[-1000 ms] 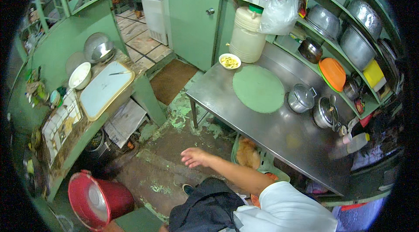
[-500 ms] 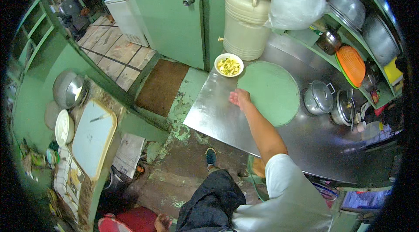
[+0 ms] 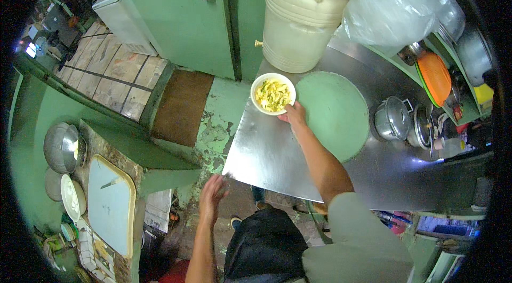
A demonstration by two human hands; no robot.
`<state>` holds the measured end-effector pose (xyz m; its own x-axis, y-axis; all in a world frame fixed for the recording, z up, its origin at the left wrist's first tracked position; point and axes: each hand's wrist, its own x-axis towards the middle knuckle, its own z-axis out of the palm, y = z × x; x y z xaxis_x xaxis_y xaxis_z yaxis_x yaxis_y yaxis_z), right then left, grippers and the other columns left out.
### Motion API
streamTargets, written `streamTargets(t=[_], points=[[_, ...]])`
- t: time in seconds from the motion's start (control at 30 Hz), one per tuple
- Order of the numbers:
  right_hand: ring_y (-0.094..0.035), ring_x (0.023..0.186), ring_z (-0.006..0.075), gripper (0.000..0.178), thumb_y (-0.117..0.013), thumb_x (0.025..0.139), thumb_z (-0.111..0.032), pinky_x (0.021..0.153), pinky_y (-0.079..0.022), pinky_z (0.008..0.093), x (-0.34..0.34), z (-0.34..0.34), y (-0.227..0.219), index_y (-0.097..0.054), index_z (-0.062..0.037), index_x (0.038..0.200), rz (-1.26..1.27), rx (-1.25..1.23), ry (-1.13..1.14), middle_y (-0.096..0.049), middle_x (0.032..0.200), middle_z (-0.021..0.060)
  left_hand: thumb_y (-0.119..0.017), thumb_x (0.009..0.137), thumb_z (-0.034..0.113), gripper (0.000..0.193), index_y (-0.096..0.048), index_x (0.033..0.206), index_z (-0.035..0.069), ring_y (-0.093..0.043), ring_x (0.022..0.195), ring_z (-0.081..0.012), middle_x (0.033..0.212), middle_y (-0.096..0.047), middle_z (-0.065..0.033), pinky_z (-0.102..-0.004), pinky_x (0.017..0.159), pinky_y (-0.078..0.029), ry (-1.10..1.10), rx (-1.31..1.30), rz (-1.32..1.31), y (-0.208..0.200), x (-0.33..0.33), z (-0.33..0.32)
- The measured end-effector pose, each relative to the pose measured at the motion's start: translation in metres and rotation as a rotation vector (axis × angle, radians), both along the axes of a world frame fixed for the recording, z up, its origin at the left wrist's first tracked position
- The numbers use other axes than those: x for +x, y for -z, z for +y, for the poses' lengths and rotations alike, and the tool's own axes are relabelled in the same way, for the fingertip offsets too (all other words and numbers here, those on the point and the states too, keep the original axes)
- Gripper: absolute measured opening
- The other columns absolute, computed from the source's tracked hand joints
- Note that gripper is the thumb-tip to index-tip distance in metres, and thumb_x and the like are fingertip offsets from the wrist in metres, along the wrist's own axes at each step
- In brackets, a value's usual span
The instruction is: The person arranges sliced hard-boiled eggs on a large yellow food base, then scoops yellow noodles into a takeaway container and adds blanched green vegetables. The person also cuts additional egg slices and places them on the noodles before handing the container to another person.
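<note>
A white bowl (image 3: 254, 103) of chopped yellow and green food (image 3: 272, 95) is at the far left corner of the steel table (image 3: 256, 150). My right hand (image 3: 294, 114) grips its near right rim, thumb on the edge and fingers low on the outside. To the right of the bowl lies a round pale green surface (image 3: 336, 118). My left hand (image 3: 212, 197) holds nothing; its fingers are loosely apart, close to the table's front left corner.
Behind the bowl stands a large cream water jug (image 3: 298, 22) with a small tap. Lidded pots (image 3: 393, 119) sit on the right. A plastic bag (image 3: 389, 11) hangs above. At left, a counter carries a cutting board (image 3: 109, 203) with a knife (image 3: 112, 183) and bowls.
My right hand has moved from the bare table to the bowl and taken hold of its rim. The bowl appears slightly nearer. My left hand has risen from the lower edge.
</note>
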<state>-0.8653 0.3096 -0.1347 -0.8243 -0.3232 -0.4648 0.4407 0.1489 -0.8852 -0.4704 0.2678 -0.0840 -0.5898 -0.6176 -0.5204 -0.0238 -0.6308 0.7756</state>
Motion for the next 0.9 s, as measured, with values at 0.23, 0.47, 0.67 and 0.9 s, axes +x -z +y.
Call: streamTargets(t=[0.23,0.47,0.67,0.9], points=[[-0.062,0.056,0.0151,0.04,-0.052,0.087,-0.008,0.05,-0.055,0.0275,0.114,0.144,-0.116,-0.05,0.0024,0.126,0.033,0.124,-0.354,-0.066,0.085,0.0125,-0.043,0.087,0.07,0.087,-0.025,0.148,0.01,-0.041,0.131,-0.0312,0.145,-0.038,-0.0145,-0.0484,0.102,-0.043,0.281,0.232,0.353,-0.03,-0.115,0.023],[-0.064,0.076,0.0183,0.047,-0.064,0.084,-0.015,0.061,-0.054,0.0297,0.269,0.299,-0.179,-0.052,-0.0055,0.128,0.425,0.457,-0.125,-0.064,0.101,0.0113,-0.044,0.094,0.055,0.068,-0.037,0.141,0.007,-0.052,0.122,-0.0237,0.137,-0.05,-0.0107,-0.0399,0.1,-0.045,0.493,0.372,0.222,-0.053,-0.043,0.156],[-0.059,0.11,0.0323,0.066,-0.076,0.073,-0.027,0.089,-0.051,0.0409,0.379,0.382,-0.197,-0.049,-0.0118,0.132,0.853,0.943,-0.278,-0.051,0.128,0.0188,-0.041,0.098,0.051,0.064,-0.034,0.142,0.006,-0.047,0.127,-0.0222,0.14,-0.046,-0.0099,-0.0386,0.106,-0.038,0.785,0.556,0.219,-0.054,-0.006,0.26],[-0.06,0.106,0.0358,0.058,-0.076,0.067,-0.021,0.09,-0.05,0.0409,0.442,0.493,-0.172,-0.056,-0.0114,0.122,0.599,1.102,-0.075,-0.054,0.121,0.0208,-0.044,0.097,0.05,0.063,-0.036,0.141,0.007,-0.046,0.128,-0.0207,0.14,-0.047,-0.0083,-0.0379,0.108,-0.034,1.086,0.495,0.195,-0.047,0.03,0.403]])
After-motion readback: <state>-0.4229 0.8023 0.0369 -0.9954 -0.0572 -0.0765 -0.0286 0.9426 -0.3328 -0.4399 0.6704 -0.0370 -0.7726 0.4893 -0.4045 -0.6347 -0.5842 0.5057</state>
